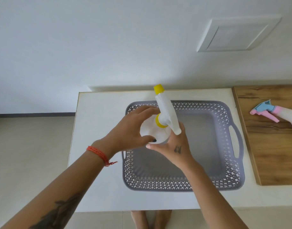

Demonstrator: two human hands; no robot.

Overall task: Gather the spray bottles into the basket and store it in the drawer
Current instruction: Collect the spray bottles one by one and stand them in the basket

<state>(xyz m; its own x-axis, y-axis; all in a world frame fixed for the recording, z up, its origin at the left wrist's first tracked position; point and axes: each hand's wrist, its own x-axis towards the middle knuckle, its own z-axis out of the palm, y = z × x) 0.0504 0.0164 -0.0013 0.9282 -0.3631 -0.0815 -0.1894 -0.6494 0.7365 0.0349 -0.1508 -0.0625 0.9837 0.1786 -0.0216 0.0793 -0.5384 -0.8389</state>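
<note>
Both hands wrap one white spray bottle (152, 129) above the grey basket (183, 184): left hand (132, 129) and right hand (173, 149) curl round its body. I count one basket and two bottles; the second, pink-triggered bottle (274, 113) lies on the wooden board (274, 154).

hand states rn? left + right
Left hand: curled round the white spray bottle, holding it over the basket.
Right hand: on the same bottle; fingers fairly straight, grip unclear.
</note>
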